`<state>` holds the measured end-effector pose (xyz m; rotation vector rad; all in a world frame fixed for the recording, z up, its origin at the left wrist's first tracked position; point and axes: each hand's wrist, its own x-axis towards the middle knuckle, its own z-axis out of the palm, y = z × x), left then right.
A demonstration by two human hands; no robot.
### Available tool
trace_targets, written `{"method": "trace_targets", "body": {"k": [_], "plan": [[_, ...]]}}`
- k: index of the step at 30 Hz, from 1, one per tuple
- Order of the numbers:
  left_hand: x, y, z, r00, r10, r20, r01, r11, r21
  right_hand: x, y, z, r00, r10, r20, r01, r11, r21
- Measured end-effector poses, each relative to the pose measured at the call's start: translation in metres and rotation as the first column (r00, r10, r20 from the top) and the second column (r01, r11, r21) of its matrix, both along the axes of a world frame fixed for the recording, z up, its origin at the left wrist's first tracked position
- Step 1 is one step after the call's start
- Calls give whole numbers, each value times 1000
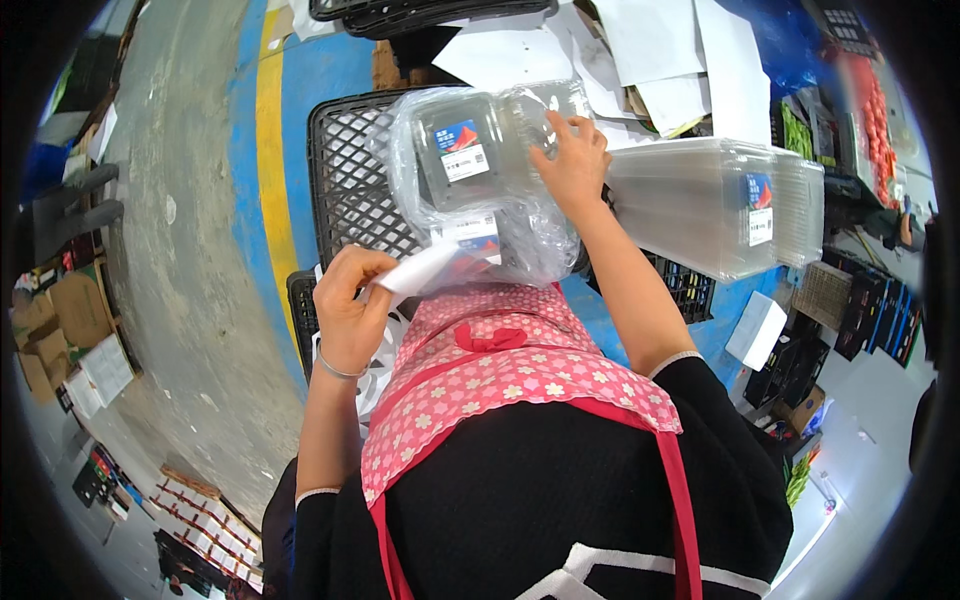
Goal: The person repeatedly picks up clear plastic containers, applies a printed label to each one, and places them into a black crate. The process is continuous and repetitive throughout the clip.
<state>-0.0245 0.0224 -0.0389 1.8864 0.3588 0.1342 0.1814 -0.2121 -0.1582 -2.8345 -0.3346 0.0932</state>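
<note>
My left hand (349,300) pinches the edge of a white label sheet (424,270) that curls over my apron front. Printed labels in blue, red and white (476,238) show beside the sheet, partly behind clear film. In front of me a stack of clear plastic containers (435,184) lies in a loose clear plastic bag (551,232). Its facing container carries a blue, red and white label (463,150). My right hand (576,161) rests on the stack's far right part with fingers spread.
Under the bag is a black mesh plastic crate (352,180). On the right lies a long row of nested clear containers (675,199), with a label near its end. White paper sheets (652,45) cover the surface beyond. A white box (756,330) sits on the blue floor.
</note>
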Motion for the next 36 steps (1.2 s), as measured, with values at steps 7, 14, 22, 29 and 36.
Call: {"method": "trace_targets", "body": {"k": [7,14,22,29,36], "plan": [[13,-28,26,988,-132,80,123,986,109,-22,-27,148,906,-2,422,-117,960,255],[29,-66,75,889,-339,308,343,938,42,7,-227,273,785,-108,610,112,993,33],[44,-84,78,963,-218,160,221,975,-4,32,-301,238,963,-199,183,214,975,-67],[42,-64,68,970,-195,143,216,965,-150,25,-336,178,913,-155,376,181,983,-33],[50,-70,59,982,-176,68,187,854,-486,-62,-57,166,845,535,-18,-400,654,642]]}}
